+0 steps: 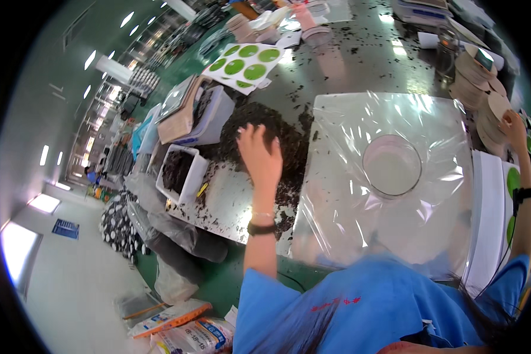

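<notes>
My left hand (258, 154) reaches forward with fingers spread and rests on a heap of dark loose leaves (265, 127) piled on the shiny metal table (348, 65). My right hand (513, 128) is at the far right, its fingers closed on a round tan disc (499, 106) at the top of a stack of such discs (475, 82). Between the hands lies a clear plastic sheet (395, 118) with a round clear glass bowl (392, 165) set on it. A black band sits on each wrist.
White bins (183, 171) holding dark leaves and a box with a flat board (194, 112) stand at the table's left. A sheet of round green stickers (245, 62) lies beyond. White sheets (488, 224) lie at the right. Sacks and bags (171, 321) sit on the floor.
</notes>
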Demonstrator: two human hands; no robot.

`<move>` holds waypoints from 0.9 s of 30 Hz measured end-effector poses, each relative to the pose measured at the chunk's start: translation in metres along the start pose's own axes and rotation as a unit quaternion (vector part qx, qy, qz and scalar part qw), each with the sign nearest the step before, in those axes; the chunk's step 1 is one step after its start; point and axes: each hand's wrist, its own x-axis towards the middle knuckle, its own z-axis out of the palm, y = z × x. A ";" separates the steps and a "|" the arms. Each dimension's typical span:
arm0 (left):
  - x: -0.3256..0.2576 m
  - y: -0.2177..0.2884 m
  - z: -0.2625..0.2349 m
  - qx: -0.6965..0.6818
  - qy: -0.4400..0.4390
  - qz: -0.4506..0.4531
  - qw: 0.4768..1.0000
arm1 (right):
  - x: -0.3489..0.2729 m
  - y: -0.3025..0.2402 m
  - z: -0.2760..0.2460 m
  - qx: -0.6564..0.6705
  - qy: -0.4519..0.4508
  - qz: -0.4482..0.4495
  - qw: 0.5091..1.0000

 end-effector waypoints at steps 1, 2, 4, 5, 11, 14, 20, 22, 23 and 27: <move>0.007 -0.021 0.002 0.046 -0.002 -0.008 0.999 | 0.002 0.000 -0.005 -0.006 0.008 -0.012 1.000; 0.008 -0.043 0.008 0.110 -0.026 -0.016 0.993 | 0.003 0.003 -0.007 -0.011 0.017 -0.022 1.000; 0.012 -0.054 0.012 0.071 -0.127 -0.051 0.988 | -0.008 -0.003 -0.016 -0.069 0.101 -0.036 0.992; 0.011 -0.062 0.013 0.056 -0.176 -0.071 0.980 | -0.012 -0.032 -0.015 -0.047 0.139 -0.064 0.987; 0.002 -0.075 0.007 0.047 -0.135 -0.096 0.985 | -0.067 -0.267 -0.008 0.142 0.242 -0.249 0.927; 0.016 -0.069 0.023 0.074 -0.137 -0.068 0.985 | -0.119 -0.339 0.030 0.254 0.167 -0.259 0.917; 0.013 -0.072 0.028 0.108 -0.112 -0.038 0.987 | -0.161 -0.400 0.052 0.255 -0.045 -0.279 0.925; 0.013 -0.076 0.023 0.120 -0.122 -0.041 0.985 | -0.165 -0.399 0.049 0.291 -0.059 -0.237 0.925; 0.017 -0.078 0.018 0.131 -0.121 -0.041 0.983 | -0.164 -0.397 0.048 0.294 -0.055 -0.239 0.924; 0.035 -0.085 0.010 0.153 -0.100 -0.002 0.983 | -0.163 -0.390 0.043 0.310 -0.033 -0.227 0.923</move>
